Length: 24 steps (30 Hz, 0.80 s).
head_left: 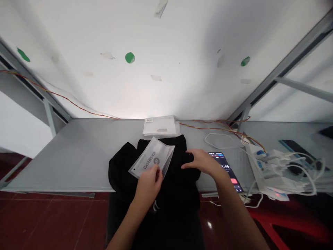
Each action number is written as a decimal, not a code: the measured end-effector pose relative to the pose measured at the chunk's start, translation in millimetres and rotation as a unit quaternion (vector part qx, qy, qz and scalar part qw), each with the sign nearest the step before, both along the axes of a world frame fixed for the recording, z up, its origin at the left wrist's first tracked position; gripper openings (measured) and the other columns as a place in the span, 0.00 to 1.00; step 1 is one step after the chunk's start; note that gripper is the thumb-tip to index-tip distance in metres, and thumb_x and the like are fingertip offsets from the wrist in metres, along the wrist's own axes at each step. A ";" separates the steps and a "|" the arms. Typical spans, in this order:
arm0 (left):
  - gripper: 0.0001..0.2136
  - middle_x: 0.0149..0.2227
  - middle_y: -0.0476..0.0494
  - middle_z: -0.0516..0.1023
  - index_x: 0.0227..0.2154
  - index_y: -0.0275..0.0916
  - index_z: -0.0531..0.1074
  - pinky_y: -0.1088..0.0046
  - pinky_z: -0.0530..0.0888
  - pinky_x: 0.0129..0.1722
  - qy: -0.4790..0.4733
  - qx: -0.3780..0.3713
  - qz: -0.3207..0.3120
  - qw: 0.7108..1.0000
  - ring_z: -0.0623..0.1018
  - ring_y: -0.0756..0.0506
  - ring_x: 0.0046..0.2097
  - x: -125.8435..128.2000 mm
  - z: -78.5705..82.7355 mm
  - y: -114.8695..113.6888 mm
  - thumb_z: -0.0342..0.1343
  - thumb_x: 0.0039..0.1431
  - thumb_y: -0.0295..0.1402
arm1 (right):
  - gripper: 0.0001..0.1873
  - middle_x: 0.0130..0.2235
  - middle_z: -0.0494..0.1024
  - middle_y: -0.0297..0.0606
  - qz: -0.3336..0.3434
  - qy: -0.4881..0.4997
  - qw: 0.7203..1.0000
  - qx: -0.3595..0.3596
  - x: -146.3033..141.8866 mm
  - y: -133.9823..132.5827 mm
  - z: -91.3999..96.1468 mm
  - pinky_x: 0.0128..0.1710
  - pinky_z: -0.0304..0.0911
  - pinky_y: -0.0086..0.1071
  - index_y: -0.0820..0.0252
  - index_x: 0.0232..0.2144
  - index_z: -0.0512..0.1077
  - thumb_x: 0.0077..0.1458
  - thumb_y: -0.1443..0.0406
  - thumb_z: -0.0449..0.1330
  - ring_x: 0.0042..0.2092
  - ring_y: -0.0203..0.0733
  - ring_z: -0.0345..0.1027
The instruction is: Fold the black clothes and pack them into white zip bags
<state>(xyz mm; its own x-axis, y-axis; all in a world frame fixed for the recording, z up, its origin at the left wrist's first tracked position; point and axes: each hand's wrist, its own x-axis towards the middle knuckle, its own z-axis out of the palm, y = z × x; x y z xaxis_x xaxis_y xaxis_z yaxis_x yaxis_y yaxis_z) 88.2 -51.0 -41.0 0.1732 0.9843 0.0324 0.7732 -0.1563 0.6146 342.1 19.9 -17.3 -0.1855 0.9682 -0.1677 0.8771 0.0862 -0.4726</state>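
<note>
My left hand (150, 180) is closed on the lower edge of a flat, frosted plastic bag (148, 154) with grey "CKBROS" lettering and a round logo. The bag is tilted above a black garment (174, 177), bunched over the table's front edge and my lap. White cord ends show on the cloth below my left wrist. At the garment's right side, my right hand (200, 161) has a fold of the black fabric between its thumb and fingers. The other fingers of that hand are partly hidden.
Behind the garment lies a stack of white plastic bags (160, 125) on the grey table (65, 152). A lit phone (225, 170) is right of my right hand. Farther right, a power strip (260, 170) holds several chargers and white cables. Red-yellow wires (70, 100) run along the wall.
</note>
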 end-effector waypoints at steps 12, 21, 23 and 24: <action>0.11 0.27 0.48 0.75 0.33 0.43 0.70 0.68 0.67 0.30 -0.073 0.017 -0.014 0.997 0.75 0.45 0.29 -5.9 -2.0 -4.4 0.47 0.70 0.38 | 0.36 0.53 0.79 0.37 -0.055 0.419 0.906 -0.004 12.2 -50.8 4.5 0.55 0.71 0.46 0.44 0.61 0.67 0.51 0.54 0.72 0.53 0.53 0.75; 0.09 0.29 0.48 0.76 0.35 0.44 0.66 0.68 0.71 0.31 -0.118 0.045 0.018 0.992 0.77 0.45 0.30 -7.2 -2.6 -9.4 0.44 0.72 0.34 | 0.25 0.55 0.78 0.37 0.091 0.357 0.930 0.008 -40.0 -22.9 -14.3 0.63 0.61 0.46 0.52 0.56 0.71 0.55 0.63 0.66 0.57 0.50 0.71; 0.08 0.29 0.47 0.75 0.35 0.44 0.66 0.67 0.70 0.30 -0.066 0.089 0.025 0.993 0.77 0.44 0.30 -2.9 -1.6 -12.5 0.45 0.71 0.33 | 0.26 0.55 0.79 0.38 0.093 0.344 0.934 0.001 -42.8 -21.7 -13.5 0.62 0.62 0.47 0.53 0.56 0.72 0.54 0.65 0.66 0.56 0.51 0.72; 0.08 0.30 0.46 0.75 0.35 0.44 0.67 0.66 0.70 0.31 -0.028 0.119 0.022 0.992 0.78 0.43 0.31 -0.2 -0.7 -13.6 0.45 0.71 0.33 | 0.28 0.56 0.79 0.39 0.094 0.344 0.934 -0.001 -44.8 -21.6 -12.4 0.62 0.62 0.49 0.53 0.57 0.72 0.53 0.66 0.66 0.56 0.52 0.72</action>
<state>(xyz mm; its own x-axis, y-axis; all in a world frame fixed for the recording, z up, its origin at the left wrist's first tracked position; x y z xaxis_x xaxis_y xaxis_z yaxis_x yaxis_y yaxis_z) 88.0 -64.6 -41.7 0.1215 0.9543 0.2731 0.7480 -0.2689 0.6068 297.3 -1.7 -29.7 -0.4161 0.9079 0.0516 0.3349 0.2058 -0.9195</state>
